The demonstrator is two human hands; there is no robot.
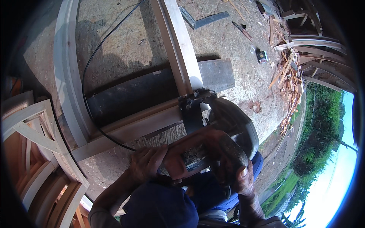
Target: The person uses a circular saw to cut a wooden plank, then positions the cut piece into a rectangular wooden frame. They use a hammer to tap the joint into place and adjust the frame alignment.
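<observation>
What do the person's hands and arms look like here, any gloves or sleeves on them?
No gloves: the left hand and right hand are bare, and no watch or band shows on either wrist. The slim forearms are uncovered too, with dull greyish sleeves showing only by the lower edge. I can't make out any markings on the cloth.

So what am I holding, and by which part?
A red-and-black power tool: your left hand is at the left end of its red body, your right hand at the dark handle's lower end.
</observation>
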